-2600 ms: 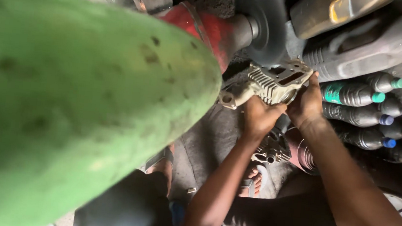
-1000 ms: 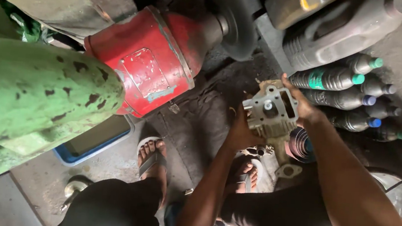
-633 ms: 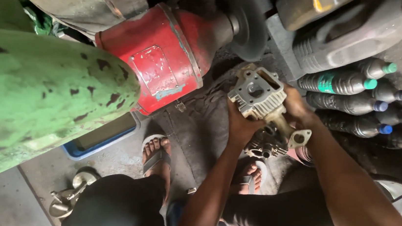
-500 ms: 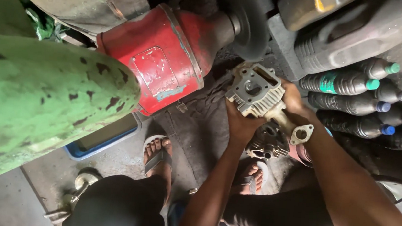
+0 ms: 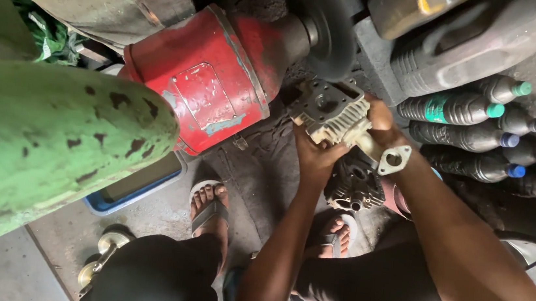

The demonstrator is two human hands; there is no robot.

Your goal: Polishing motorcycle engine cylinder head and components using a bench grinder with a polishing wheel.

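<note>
Grey cast-metal engine head (image 5: 335,119) held up close to the dark wheel (image 5: 327,28) of the red grinder (image 5: 205,85). Left hand (image 5: 315,154) clamps it from below, right hand (image 5: 382,121) wraps its far side. Looks heavy, rigid, prob. greasy; best gripped by the finned body, not the thin flange (image 5: 393,160).

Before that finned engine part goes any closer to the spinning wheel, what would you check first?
1. Both hands grip the finned metal part: ok, left hand below, right hand at the far side.
2. Fingers off the dark wheel: ok, apart.
3. Wheel turning: cannot tell.
4. Sandalled feet away from the red motor housing: ok.
5. Second engine part underneath, out of the way: ok.
</note>
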